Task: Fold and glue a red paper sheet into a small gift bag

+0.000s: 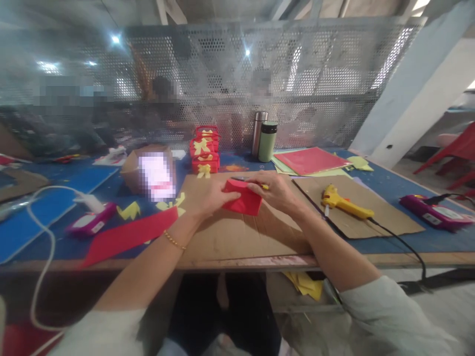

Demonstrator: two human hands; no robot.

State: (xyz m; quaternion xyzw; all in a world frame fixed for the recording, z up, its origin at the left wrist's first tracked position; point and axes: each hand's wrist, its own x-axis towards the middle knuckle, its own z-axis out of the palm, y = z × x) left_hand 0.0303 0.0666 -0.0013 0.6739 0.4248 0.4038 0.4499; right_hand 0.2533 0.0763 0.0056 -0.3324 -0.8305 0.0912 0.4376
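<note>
A small folded red piece, paper or felt by its look, is held up above a cardboard sheet. My left hand is closed on its left side, thumb on the near face. On the upper right edge of the same piece, my right hand pinches with thumb and fingers. A slim dark tip and a bit of yellow show by the right fingers; the rest is hidden and I cannot tell what they belong to. A long red strip lies left of my left forearm.
Red boxes with yellow bows stand at the back, beside a green tumbler and a steel flask. A yellow glue gun rests on cardboard at right. Purple power strips and cables lie at both sides.
</note>
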